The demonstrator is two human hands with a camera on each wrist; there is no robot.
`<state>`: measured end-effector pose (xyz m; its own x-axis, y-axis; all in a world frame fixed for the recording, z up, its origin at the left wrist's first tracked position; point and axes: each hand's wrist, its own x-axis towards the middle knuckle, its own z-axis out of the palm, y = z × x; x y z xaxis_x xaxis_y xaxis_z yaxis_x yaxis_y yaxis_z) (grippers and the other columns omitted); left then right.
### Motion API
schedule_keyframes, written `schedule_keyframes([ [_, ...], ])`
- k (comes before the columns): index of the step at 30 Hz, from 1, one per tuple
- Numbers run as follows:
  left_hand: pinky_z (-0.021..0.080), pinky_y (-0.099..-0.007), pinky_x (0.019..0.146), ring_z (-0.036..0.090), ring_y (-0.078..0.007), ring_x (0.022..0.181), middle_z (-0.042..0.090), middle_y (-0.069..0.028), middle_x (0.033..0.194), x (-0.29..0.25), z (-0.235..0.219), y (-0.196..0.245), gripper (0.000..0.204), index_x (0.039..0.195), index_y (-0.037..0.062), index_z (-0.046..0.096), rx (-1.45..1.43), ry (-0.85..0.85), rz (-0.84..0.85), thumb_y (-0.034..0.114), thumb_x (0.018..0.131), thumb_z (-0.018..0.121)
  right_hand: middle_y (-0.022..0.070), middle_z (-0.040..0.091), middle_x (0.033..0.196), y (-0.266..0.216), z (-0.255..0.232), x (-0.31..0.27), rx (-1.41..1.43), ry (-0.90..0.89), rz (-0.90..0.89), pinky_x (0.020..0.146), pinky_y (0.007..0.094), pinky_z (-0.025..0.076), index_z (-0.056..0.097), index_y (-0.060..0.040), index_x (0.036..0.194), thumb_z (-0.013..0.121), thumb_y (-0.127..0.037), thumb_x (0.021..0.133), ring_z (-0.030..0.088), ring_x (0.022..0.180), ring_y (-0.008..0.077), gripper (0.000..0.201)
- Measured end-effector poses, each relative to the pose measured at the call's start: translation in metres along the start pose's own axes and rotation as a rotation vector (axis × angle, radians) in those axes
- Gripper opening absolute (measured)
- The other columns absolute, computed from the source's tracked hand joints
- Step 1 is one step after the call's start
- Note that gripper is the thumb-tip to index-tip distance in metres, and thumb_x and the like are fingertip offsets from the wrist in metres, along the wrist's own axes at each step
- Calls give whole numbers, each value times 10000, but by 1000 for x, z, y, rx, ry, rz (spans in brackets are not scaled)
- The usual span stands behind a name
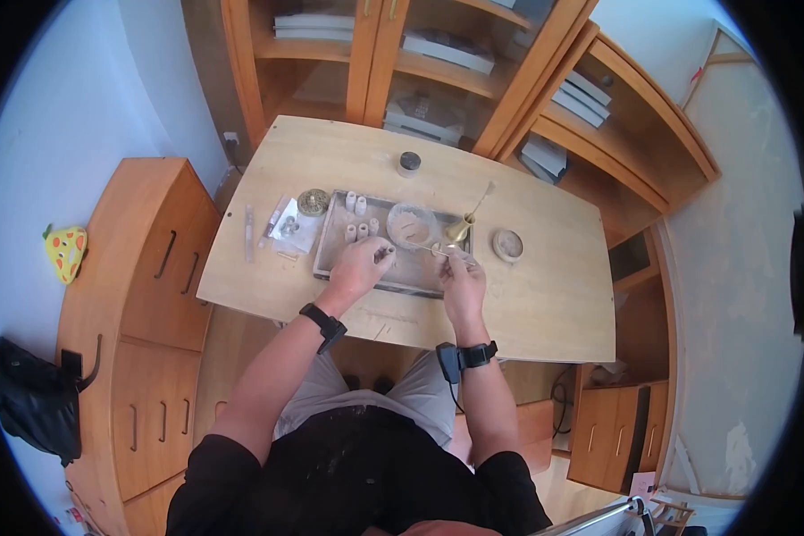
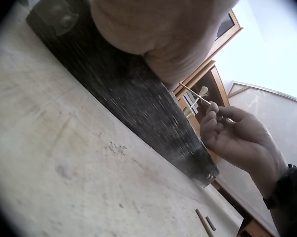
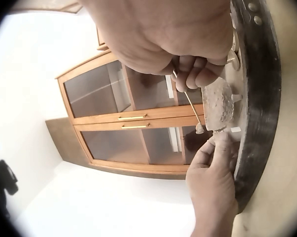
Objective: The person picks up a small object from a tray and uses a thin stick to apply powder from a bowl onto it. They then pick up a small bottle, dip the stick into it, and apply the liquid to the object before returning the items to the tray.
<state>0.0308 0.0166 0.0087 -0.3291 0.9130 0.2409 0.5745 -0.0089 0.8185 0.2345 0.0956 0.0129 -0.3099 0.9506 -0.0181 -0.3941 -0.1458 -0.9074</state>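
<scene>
My right hand (image 1: 464,284) pinches a small thin-handled spoon (image 3: 191,105); its pale, powder-coated tip (image 3: 199,129) points toward the left hand. Over the front left of the dark-rimmed tray (image 1: 323,259), my left hand (image 1: 359,268) has its fingers curled in, thumb against fingertips, around a small pale piece mostly hidden by them; I cannot tell its kind. Between the hands, farther back, stands a clear glass bowl (image 1: 412,209) with pale powder inside. Several small pale cylinders (image 1: 351,231) stand in the tray beside the left hand.
Right of the bowl, a brass vase (image 1: 458,231) holds a brush (image 1: 484,192). A round container (image 1: 507,245) stands farther right, a dark-lidded jar (image 1: 409,163) behind. Left of the tray are a patterned round tin (image 1: 313,203) and a clear bag (image 1: 292,228). Cabinets (image 1: 375,62) line the back.
</scene>
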Motion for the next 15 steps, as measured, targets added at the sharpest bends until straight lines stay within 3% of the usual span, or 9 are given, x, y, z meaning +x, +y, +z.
schedule_keyframes([
  [3,568,-426,774,722,-354,869,743,-176,942,-1,0,3,215,1020,25,721,-10,28,5,213,916,716,61,695,940,3,0,-11,-227,-47,-91,756,266,511,686,28,1090,573,-91,1048,626,845,117,170],
  [7,568,-426,775,721,-356,873,742,-180,949,0,0,6,210,1019,23,722,28,29,-9,205,915,721,78,710,958,3,7,-26,-433,-76,-228,784,302,531,686,9,1090,607,-68,1028,651,875,138,126],
  [10,566,-427,774,717,-360,875,740,-179,959,-1,0,4,210,1015,22,721,16,33,14,207,915,721,79,707,966,7,6,-27,-657,-162,-474,843,298,530,688,15,1074,597,-62,1033,675,908,160,126],
  [13,565,-427,779,715,-360,884,740,-177,973,0,0,3,211,1015,25,722,10,29,19,211,915,719,113,717,985,-5,7,-19,-877,-173,-687,850,326,540,686,23,1103,612,-55,1018,693,930,198,137],
  [15,565,-428,786,715,-357,894,741,-176,984,0,0,2,212,1017,28,723,21,23,19,214,915,718,146,706,979,-7,8,-4,-979,-89,-699,813,352,542,679,16,1097,624,-61,1002,690,905,264,135],
])
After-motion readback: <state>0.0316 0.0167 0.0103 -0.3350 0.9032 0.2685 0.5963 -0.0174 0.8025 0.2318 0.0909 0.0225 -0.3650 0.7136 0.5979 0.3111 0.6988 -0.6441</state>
